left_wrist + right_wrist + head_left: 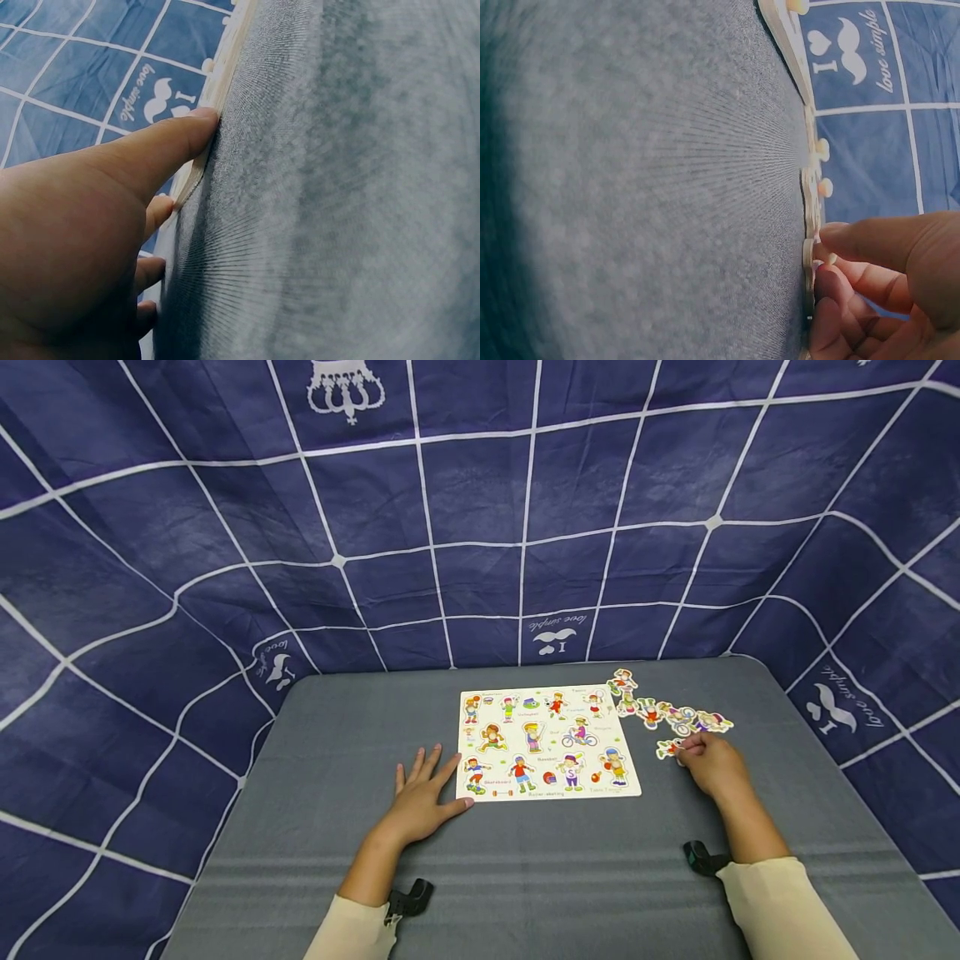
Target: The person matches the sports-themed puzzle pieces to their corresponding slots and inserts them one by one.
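A white wooden puzzle board (512, 700) printed with children doing sports lies on the grey table. My left hand (420, 802) lies spread at its left edge, thumb and a fingertip touching the rim; the left wrist view shows the thumb (180, 142) against the board's edge. To the right of the board, my right hand (712, 764) pinches a small figure-shaped puzzle piece (666, 749) close over the cloth. In the right wrist view, thumb and fingers of the right hand (877, 277) meet at the piece's small knob (831, 259).
Several loose figure pieces (649, 713) with knobs lie in a bent row from the board's upper right corner outward, just beyond my right hand. A blue cloth with white lines (480, 585) hangs behind the grey table (525, 877) and along its sides.
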### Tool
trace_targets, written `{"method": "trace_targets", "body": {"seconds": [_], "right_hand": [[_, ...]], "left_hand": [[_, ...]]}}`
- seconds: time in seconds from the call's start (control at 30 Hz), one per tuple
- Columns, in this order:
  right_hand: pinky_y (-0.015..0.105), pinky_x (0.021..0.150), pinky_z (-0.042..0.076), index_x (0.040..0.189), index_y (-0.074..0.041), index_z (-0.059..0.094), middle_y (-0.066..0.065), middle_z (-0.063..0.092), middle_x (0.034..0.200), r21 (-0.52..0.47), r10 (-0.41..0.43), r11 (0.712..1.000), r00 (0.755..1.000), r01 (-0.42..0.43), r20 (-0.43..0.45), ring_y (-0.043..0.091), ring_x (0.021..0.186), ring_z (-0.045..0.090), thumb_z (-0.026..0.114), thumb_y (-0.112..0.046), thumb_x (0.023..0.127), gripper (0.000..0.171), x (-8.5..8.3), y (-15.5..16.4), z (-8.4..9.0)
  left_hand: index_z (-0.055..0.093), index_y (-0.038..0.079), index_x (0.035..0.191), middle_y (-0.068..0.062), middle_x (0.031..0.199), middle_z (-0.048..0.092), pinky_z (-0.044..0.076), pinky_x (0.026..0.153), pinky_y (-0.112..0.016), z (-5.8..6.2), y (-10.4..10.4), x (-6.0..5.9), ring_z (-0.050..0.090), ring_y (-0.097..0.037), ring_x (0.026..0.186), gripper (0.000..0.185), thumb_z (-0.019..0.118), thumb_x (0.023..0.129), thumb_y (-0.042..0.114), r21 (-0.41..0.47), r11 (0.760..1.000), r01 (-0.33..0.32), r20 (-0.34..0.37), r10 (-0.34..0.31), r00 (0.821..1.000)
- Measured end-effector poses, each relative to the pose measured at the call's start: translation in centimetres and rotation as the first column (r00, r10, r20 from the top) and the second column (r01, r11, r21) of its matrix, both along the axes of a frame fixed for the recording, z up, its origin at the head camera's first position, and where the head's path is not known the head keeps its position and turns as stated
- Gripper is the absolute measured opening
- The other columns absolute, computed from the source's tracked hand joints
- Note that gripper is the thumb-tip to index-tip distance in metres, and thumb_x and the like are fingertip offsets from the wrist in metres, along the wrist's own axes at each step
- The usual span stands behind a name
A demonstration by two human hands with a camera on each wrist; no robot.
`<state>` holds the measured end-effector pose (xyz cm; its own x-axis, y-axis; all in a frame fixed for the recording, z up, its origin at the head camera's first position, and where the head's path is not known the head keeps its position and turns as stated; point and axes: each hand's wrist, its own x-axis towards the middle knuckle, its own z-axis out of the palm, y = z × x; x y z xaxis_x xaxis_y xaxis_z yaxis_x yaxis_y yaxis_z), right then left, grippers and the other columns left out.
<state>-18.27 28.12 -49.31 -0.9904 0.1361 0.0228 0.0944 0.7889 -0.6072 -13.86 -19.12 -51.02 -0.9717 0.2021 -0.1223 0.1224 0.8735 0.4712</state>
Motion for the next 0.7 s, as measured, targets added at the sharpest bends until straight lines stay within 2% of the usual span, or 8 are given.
{"method": "trace_targets", "body": {"seconds": [0.53, 0.7], "right_hand": [[0.027, 0.060, 0.041, 0.099, 0.004, 0.069, 0.015, 0.073, 0.085, -0.062, -0.013, 0.998, 1.000, 0.012, -0.013, 0.007, 0.066, 0.054, 0.067, -0.014, 0.092, 0.020, 0.35, -0.30, 0.33], [0.023, 0.060, 0.041, 0.102, 0.003, 0.071, 0.018, 0.074, 0.091, -0.093, -0.006, 0.996, 0.998, 0.000, -0.059, -0.003, 0.066, 0.052, 0.067, -0.013, 0.094, 0.019, 0.20, -0.70, 0.52]], "left_hand": [[0.036, 0.030, 0.159, -0.012, 0.170, 0.017, -0.004, 0.120, -0.072, -0.17, -0.02, -0.03, 0.003, -0.040, 0.159, 0.083, 0.065, 0.089, 0.064, -0.005, 1.000, -0.001, -0.003, 0.001, 1.000], [0.036, 0.030, 0.158, -0.011, 0.170, 0.017, -0.004, 0.120, -0.071, -0.28, -0.01, -0.11, 0.003, -0.040, 0.159, 0.083, 0.065, 0.089, 0.064, -0.004, 1.000, -0.004, -0.002, 0.004, 1.000]]}}
